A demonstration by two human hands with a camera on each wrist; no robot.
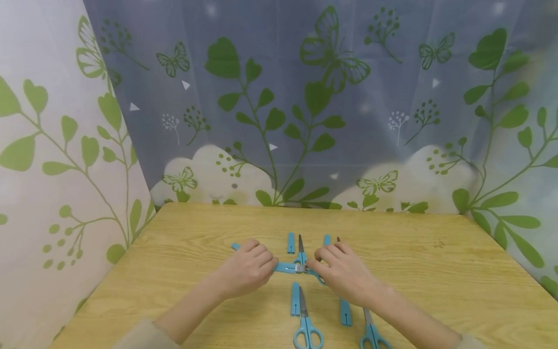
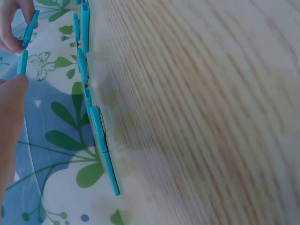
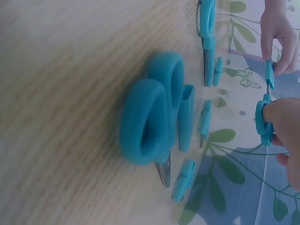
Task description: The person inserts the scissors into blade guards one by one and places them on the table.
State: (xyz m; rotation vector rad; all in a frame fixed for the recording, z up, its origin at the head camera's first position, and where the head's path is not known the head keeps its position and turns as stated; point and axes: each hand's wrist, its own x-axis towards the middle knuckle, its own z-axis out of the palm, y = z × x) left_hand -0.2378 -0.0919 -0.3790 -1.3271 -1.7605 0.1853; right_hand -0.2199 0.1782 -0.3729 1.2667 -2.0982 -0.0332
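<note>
Near the middle of the table, my left hand [image 1: 252, 267] pinches a light-blue blade cover [image 1: 285, 267]. My right hand [image 1: 342, 271] grips a pair of scissors by its blue handles [image 3: 262, 123]. The held scissors [image 1: 301, 268] point left, with a short stretch of metal showing between cover and handles; the blade tips are hidden inside the cover. In the right wrist view, cover [image 3: 268, 72] and scissors are in line, raised above the table. Another pair of scissors [image 1: 301, 252] lies just beyond them, blades pointing away, beside its separate cover [image 1: 291, 243].
Nearer me lie two scissors [image 1: 308, 333] [image 1: 372, 335] with loose covers [image 1: 295, 299] [image 1: 345, 312]. Past my right hand are a cover [image 1: 327, 240] and a blade tip [image 1: 338, 239]. A long blue piece [image 1: 236, 246] lies behind my left hand. Patterned cloth [image 1: 279, 106] hangs behind the wooden table [image 1: 174, 232].
</note>
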